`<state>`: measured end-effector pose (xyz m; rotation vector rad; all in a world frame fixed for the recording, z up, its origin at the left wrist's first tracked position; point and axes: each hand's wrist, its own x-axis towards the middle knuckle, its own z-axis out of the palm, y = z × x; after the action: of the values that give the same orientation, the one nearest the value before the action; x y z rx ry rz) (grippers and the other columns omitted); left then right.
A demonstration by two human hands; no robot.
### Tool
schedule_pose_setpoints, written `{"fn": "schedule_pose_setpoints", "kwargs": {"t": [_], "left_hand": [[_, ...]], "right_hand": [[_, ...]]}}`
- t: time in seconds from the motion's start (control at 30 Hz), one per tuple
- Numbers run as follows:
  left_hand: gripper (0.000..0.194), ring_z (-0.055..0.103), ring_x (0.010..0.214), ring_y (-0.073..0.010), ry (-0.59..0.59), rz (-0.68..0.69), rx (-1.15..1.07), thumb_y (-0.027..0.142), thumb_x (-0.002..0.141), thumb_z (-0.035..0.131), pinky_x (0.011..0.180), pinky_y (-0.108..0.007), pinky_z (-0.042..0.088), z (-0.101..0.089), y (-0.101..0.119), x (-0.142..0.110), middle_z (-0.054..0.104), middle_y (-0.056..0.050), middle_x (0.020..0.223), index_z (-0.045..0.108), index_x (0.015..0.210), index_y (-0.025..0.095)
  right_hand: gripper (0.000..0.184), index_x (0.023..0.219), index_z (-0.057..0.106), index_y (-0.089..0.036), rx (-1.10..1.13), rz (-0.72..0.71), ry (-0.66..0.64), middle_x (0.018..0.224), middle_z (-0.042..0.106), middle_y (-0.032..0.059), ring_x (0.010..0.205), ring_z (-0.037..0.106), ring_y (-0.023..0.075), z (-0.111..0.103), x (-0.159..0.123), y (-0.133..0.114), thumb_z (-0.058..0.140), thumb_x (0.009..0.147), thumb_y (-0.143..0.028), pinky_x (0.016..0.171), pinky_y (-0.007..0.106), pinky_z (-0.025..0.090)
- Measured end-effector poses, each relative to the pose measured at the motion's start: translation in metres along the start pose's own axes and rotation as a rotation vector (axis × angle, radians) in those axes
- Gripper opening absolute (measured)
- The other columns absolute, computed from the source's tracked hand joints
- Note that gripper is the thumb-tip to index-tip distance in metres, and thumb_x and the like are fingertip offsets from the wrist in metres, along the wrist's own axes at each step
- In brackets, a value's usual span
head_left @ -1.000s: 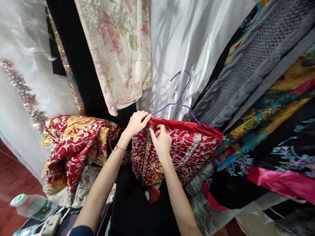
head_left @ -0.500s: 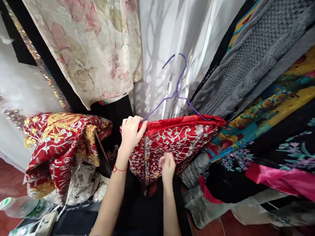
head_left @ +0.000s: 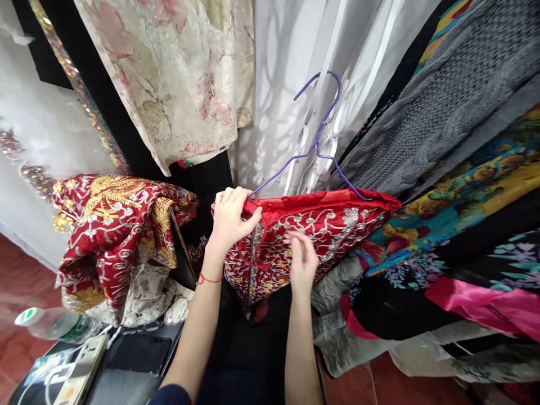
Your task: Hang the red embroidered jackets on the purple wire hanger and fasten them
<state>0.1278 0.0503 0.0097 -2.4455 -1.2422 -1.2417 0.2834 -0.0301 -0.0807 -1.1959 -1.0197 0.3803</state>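
Note:
A red skirt-like garment (head_left: 295, 236) with silver and gold embroidery and a plain red satin waistband hangs in front of me. The lower arms of a purple wire hanger (head_left: 317, 140) go into its top edge. My left hand (head_left: 233, 216) grips the left end of the waistband beside the hanger, thumb in front. In front of the embroidered cloth is my right hand (head_left: 301, 256), its fingers partly spread with nothing visible in them. A thin red tie (head_left: 255, 264) hangs loose below my left hand.
To the left lies another red and gold embroidered garment (head_left: 113, 236). Below it are a plastic bottle (head_left: 57, 324), a power strip (head_left: 82, 365) and a dark phone (head_left: 140, 353). A floral cloth (head_left: 198, 84), white curtain (head_left: 278, 73) and grey knit (head_left: 442, 95) hang behind and right.
My right hand has let go of the red tie and moved up and right, its fingers opening. My left hand keeps its grip. The view has shifted slightly.

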Motion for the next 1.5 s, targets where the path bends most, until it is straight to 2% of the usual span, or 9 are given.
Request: {"fn": "schedule_pose_setpoints", "kwargs": {"t": [0.07,0.17,0.37,0.47,0.63,0.7,0.83,1.13,1.5], "left_hand": [[0.024,0.056,0.097,-0.0259,-0.014,-0.005,0.015,0.040,0.092,0.052,0.090,-0.042,0.038,-0.001,0.002,-0.002,0.068,-0.008,0.099,0.059,0.104,0.019],[0.033,0.056,0.108,-0.0275,-0.035,-0.003,0.020,0.041,0.096,0.046,0.099,-0.045,0.037,-0.005,0.004,-0.003,0.067,-0.011,0.109,0.059,0.115,0.017],[0.049,0.039,0.141,-0.0256,-0.076,0.093,-0.115,0.040,0.097,0.043,0.115,-0.044,0.032,-0.025,-0.030,-0.044,0.046,-0.015,0.149,0.045,0.141,0.018],[0.032,0.058,0.120,-0.0227,-0.205,-0.061,-0.138,0.034,0.097,0.041,0.105,-0.039,0.042,-0.042,-0.076,-0.122,0.065,-0.012,0.123,0.061,0.118,0.020],[0.032,0.067,0.090,-0.0177,-0.817,-0.708,-0.058,0.043,0.094,0.043,0.086,-0.027,0.047,-0.084,-0.137,-0.302,0.073,-0.004,0.099,0.065,0.106,0.024],[0.030,0.067,0.095,-0.0193,-0.856,-1.003,0.090,0.047,0.088,0.051,0.086,-0.026,0.047,-0.096,-0.144,-0.364,0.072,-0.004,0.102,0.064,0.102,0.024],[0.044,0.068,0.097,-0.0319,-0.863,-1.274,0.246,0.061,0.084,0.050,0.078,-0.035,0.049,-0.103,-0.144,-0.439,0.072,-0.015,0.097,0.061,0.078,0.018],[0.076,0.073,0.068,-0.0255,-0.981,-1.587,-0.137,0.084,0.078,0.038,0.068,-0.030,0.053,-0.077,-0.155,-0.470,0.073,-0.013,0.069,0.062,0.051,0.018],[0.072,0.074,0.078,-0.0310,-0.993,-1.610,-0.117,0.088,0.064,0.052,0.083,-0.036,0.052,-0.061,-0.150,-0.470,0.076,-0.015,0.077,0.062,0.053,0.018]], "right_hand": [[0.034,0.100,0.063,-0.019,0.149,0.074,-0.166,0.094,0.071,0.0073,0.080,0.067,0.0177,0.027,0.015,-0.023,0.051,0.091,-0.050,0.077,0.033,0.056],[0.030,0.086,0.062,-0.018,0.343,0.135,-0.130,0.075,0.067,0.0020,0.065,0.062,0.0138,0.059,0.034,-0.042,0.061,0.084,-0.048,0.066,0.028,0.054],[0.041,0.070,0.056,-0.018,0.302,0.175,-0.116,0.057,0.060,-0.0028,0.046,0.049,0.0088,0.074,0.042,-0.024,0.066,0.075,-0.058,0.050,0.025,0.044],[0.043,0.068,0.056,-0.018,0.302,0.184,-0.111,0.054,0.057,-0.0038,0.044,0.047,0.0079,0.076,0.037,-0.013,0.065,0.074,-0.059,0.047,0.024,0.040],[0.033,0.069,0.054,-0.018,0.361,0.153,-0.084,0.057,0.056,-0.0043,0.044,0.047,0.0063,0.084,0.026,-0.013,0.059,0.084,-0.047,0.044,0.021,0.029],[0.029,0.068,0.053,-0.018,0.388,0.154,-0.082,0.057,0.056,-0.0037,0.044,0.047,0.0063,0.087,0.021,-0.017,0.055,0.088,-0.039,0.044,0.022,0.027],[0.027,0.066,0.050,-0.019,0.431,0.165,-0.071,0.055,0.055,-0.0034,0.043,0.047,0.0060,0.091,0.012,-0.028,0.050,0.092,-0.026,0.045,0.023,0.028],[0.034,0.060,0.046,-0.020,0.356,0.215,0.011,0.048,0.050,-0.0049,0.038,0.043,0.0060,0.096,0.008,-0.037,0.045,0.094,-0.018,0.041,0.024,0.023],[0.032,0.063,0.045,-0.021,0.426,0.205,0.007,0.050,0.051,-0.0056,0.038,0.044,0.0054,0.096,0.004,-0.031,0.045,0.095,-0.021,0.040,0.022,0.023]]}}
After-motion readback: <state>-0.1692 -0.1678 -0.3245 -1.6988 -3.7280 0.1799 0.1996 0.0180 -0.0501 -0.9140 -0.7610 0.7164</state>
